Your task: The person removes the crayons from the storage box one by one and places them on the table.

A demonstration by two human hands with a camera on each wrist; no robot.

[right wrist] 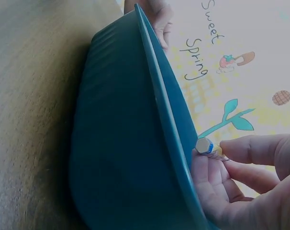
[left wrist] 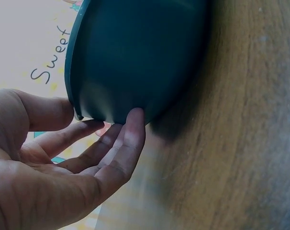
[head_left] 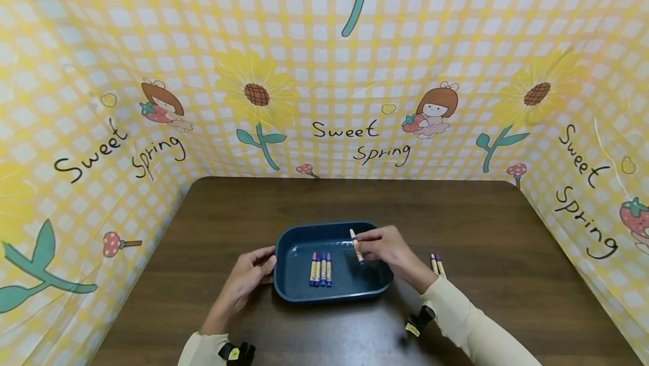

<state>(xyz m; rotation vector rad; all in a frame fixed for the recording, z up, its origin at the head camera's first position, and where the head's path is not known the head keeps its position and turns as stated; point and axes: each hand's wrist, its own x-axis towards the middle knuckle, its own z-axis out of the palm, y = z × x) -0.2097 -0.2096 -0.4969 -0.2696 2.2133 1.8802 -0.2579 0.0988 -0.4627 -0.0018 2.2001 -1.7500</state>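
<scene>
A dark blue rectangular tray [head_left: 334, 294] stands on the brown table. My left hand [head_left: 247, 273] holds it at the left end; in the left wrist view the thumb is at the rim and the fingertips lie against the outer wall. Between thumb and fingers, my right hand [head_left: 383, 250] pinches a pale-tipped crayon [head_left: 356, 246] over the right part of the tray. The right wrist view shows that crayon's end [right wrist: 204, 145] just beyond the rim. Several crayons [head_left: 320, 270] with purple, pink and blue tips lie side by side on the tray's floor.
Two more crayons [head_left: 438, 264] lie on the table right of the tray, partly hidden behind the right forearm. The wooden table [head_left: 243, 202] is bordered at the back and sides by a yellow checked cloth [head_left: 324, 73]. Each wrist wears a black camera mount [head_left: 421, 320].
</scene>
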